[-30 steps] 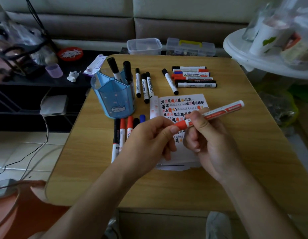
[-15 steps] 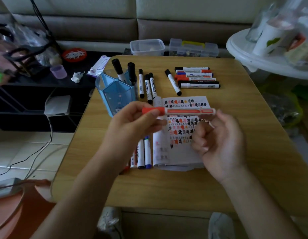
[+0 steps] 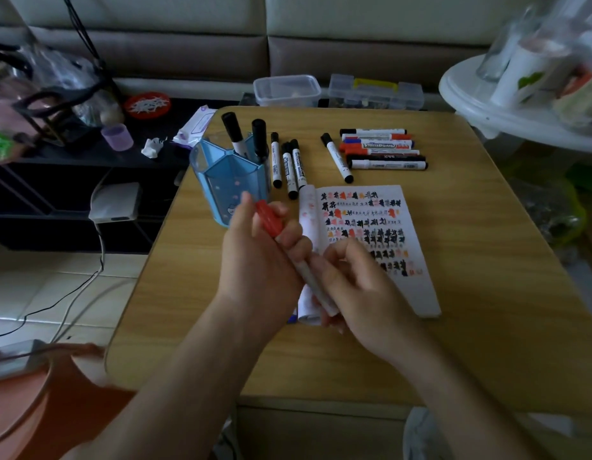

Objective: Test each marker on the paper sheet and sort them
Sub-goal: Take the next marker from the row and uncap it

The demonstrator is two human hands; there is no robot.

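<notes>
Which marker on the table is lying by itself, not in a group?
The black-capped white marker, slanted between the left trio and the right stack.

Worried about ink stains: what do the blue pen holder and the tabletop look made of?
Pen holder: likely translucent blue plastic, glossy, since markers show through its walls. Tabletop: wood-grain pattern, matte, perhaps laminate; cannot tell from solid wood.

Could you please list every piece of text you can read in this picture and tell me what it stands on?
"WHITEBOARD": white barrel of a red-capped marker in the far stacked row.
Too blurred to read: labels on the black-capped markers beside the blue plastic pen holder, the held red-capped marker, and the scribbles on the white paper sheet.
</notes>
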